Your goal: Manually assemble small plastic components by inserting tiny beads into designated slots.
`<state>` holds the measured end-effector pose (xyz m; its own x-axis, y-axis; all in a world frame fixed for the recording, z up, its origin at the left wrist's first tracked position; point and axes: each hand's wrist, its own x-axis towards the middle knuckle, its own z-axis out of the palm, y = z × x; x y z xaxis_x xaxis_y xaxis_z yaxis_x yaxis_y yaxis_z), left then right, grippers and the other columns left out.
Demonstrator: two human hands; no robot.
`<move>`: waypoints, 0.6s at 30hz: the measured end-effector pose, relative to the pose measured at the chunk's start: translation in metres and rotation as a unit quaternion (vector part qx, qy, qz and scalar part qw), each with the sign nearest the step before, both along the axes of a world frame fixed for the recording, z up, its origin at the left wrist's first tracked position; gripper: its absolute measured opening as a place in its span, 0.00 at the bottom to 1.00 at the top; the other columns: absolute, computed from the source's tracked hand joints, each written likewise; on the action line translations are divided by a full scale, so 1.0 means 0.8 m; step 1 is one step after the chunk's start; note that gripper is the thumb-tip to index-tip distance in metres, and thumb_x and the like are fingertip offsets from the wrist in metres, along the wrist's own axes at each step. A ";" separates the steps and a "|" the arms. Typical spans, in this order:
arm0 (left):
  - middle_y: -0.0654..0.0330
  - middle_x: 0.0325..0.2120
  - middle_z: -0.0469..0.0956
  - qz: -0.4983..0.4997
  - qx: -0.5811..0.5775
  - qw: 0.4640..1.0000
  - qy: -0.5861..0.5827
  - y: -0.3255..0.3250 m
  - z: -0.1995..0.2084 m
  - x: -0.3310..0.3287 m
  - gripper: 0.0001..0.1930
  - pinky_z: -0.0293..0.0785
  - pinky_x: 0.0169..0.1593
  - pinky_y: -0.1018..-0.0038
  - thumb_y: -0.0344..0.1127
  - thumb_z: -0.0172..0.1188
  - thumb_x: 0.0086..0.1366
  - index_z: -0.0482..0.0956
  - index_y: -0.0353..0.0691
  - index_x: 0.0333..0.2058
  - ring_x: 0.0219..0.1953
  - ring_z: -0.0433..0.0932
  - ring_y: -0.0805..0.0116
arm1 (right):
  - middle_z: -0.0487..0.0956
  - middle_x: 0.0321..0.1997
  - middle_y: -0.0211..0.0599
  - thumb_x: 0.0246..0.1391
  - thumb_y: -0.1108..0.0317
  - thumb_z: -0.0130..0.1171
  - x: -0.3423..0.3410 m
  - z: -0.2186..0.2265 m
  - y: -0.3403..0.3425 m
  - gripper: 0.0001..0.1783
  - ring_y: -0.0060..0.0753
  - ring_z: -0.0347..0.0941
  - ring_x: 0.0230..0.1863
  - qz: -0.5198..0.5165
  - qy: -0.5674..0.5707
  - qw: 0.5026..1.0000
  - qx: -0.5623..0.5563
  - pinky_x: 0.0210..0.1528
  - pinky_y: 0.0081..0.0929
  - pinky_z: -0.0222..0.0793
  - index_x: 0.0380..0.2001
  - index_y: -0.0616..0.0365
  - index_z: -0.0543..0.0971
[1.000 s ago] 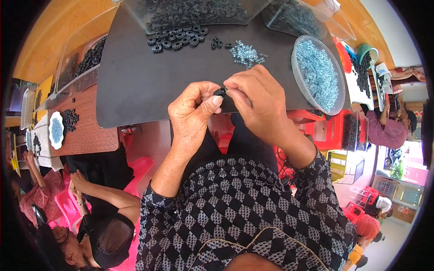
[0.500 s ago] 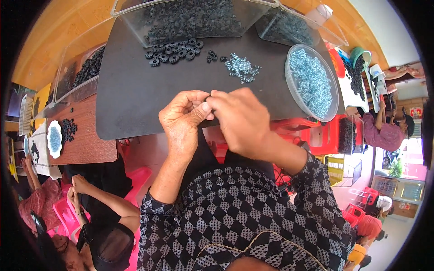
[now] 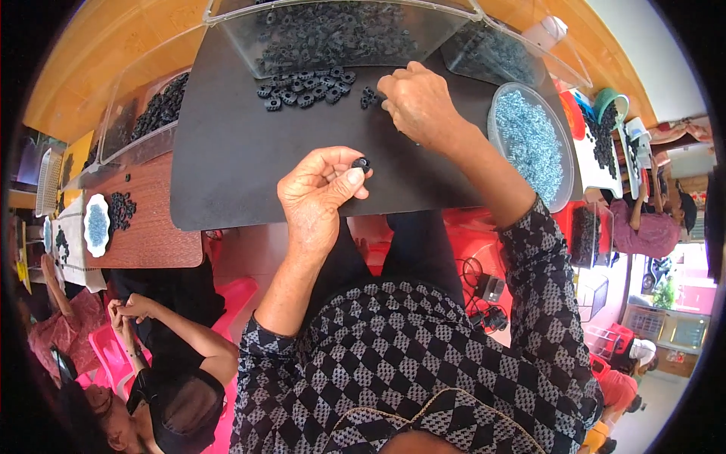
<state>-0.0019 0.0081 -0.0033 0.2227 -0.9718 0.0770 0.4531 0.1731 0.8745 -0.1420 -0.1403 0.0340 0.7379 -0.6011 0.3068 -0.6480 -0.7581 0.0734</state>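
My left hand [image 3: 314,193] pinches a small round black plastic part [image 3: 362,163] with a hole in it, between thumb and fingers, above the near half of the table. Farther back, my right hand [image 3: 422,106] is lowered to the dark tabletop [image 3: 249,166] with its fingers curled. It covers the spot of the loose pile of small metal springs, and its fingertips are hidden. Just left of it lie a few smaller black pieces [image 3: 368,97]. A heap of black ringed parts [image 3: 306,91] spreads in front of the clear bin.
A clear bin [image 3: 265,64] of black parts stands at the back, another bin [image 3: 491,60] beside it. Right of my arm sits a round bowl [image 3: 567,178] full of bluish springs [image 3: 529,140]. A co-worker [image 3: 181,325] sits at left by a reddish table [image 3: 162,219].
My right hand has left my left hand and reached forward and right to the spring pile. My left hand stays near its place, the black part now showing in its pinch.
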 end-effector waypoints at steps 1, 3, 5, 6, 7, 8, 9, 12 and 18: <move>0.55 0.28 0.79 0.003 -0.010 1.000 0.019 -0.001 -0.003 0.001 0.08 0.73 0.30 0.81 0.21 0.60 0.56 0.76 0.28 0.36 0.24 0.75 0.74 | 0.76 0.27 0.38 0.40 0.72 0.61 0.001 -0.002 -0.001 0.06 0.44 0.70 0.34 -0.008 0.036 0.999 -0.005 0.36 0.39 0.67 0.26 0.57 0.78; 0.55 0.28 0.79 0.006 -0.019 0.999 0.037 -0.001 -0.003 0.001 0.09 0.73 0.30 0.81 0.21 0.61 0.56 0.76 0.28 0.37 0.25 0.75 0.74 | 0.75 0.26 0.39 0.40 0.71 0.61 0.003 -0.005 -0.001 0.06 0.44 0.70 0.34 -0.006 0.031 1.000 -0.004 0.36 0.39 0.67 0.26 0.57 0.78; 0.54 0.29 0.78 0.019 -0.011 0.999 0.042 -0.001 0.002 -0.001 0.11 0.73 0.31 0.81 0.22 0.61 0.56 0.77 0.27 0.39 0.25 0.76 0.74 | 0.74 0.25 0.39 0.40 0.71 0.61 0.002 -0.008 -0.002 0.05 0.44 0.70 0.34 -0.003 0.025 1.000 -0.005 0.36 0.39 0.67 0.25 0.57 0.77; 0.54 0.29 0.78 0.019 -0.011 0.999 0.041 -0.001 0.002 0.000 0.11 0.73 0.31 0.81 0.22 0.61 0.56 0.77 0.27 0.39 0.25 0.76 0.74 | 0.74 0.25 0.39 0.40 0.71 0.60 0.001 -0.008 -0.003 0.05 0.44 0.69 0.34 0.001 0.010 1.000 -0.014 0.36 0.38 0.67 0.25 0.57 0.78; 0.54 0.29 0.78 0.014 -0.019 0.999 0.024 -0.001 0.000 0.001 0.11 0.73 0.32 0.81 0.22 0.61 0.56 0.77 0.28 0.39 0.25 0.76 0.74 | 0.74 0.25 0.39 0.41 0.71 0.60 0.000 -0.008 -0.003 0.05 0.44 0.69 0.34 0.006 -0.005 1.000 -0.024 0.37 0.38 0.67 0.26 0.57 0.78; 0.54 0.29 0.78 0.008 -0.027 1.000 0.006 -0.002 -0.001 0.001 0.12 0.73 0.32 0.81 0.22 0.61 0.56 0.77 0.28 0.40 0.25 0.76 0.73 | 0.74 0.25 0.39 0.41 0.71 0.60 -0.003 -0.006 -0.002 0.05 0.44 0.69 0.34 0.005 -0.006 1.000 -0.024 0.37 0.38 0.67 0.26 0.57 0.78; 0.54 0.29 0.78 0.008 -0.027 1.000 0.005 -0.002 -0.002 0.002 0.12 0.73 0.32 0.81 0.22 0.61 0.56 0.77 0.28 0.40 0.25 0.76 0.73 | 0.74 0.26 0.39 0.41 0.72 0.60 -0.004 -0.005 0.000 0.05 0.45 0.69 0.34 0.008 -0.036 0.999 -0.026 0.37 0.38 0.66 0.26 0.58 0.78; 0.55 0.30 0.78 -0.001 -0.028 0.999 0.019 -0.001 -0.004 0.002 0.11 0.73 0.32 0.81 0.23 0.61 0.56 0.78 0.28 0.39 0.25 0.76 0.74 | 0.74 0.26 0.39 0.42 0.72 0.59 -0.009 0.003 0.010 0.05 0.42 0.69 0.33 0.018 -0.109 0.994 -0.007 0.36 0.36 0.66 0.27 0.59 0.78; 0.55 0.29 0.79 0.010 -0.012 1.000 0.005 0.002 -0.002 0.001 0.10 0.73 0.32 0.81 0.24 0.61 0.56 0.78 0.28 0.38 0.25 0.76 0.74 | 0.76 0.28 0.28 0.48 0.73 0.58 -0.015 0.023 0.065 0.08 0.17 0.69 0.29 0.002 -0.282 0.929 0.241 0.35 0.16 0.65 0.34 0.60 0.80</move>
<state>-0.0007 0.0096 -0.0047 0.2423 -0.9652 0.0985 0.4573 0.2031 0.8658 -0.1536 -0.0885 0.0528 0.5434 -0.7669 0.3414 -0.4783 -0.6171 -0.6249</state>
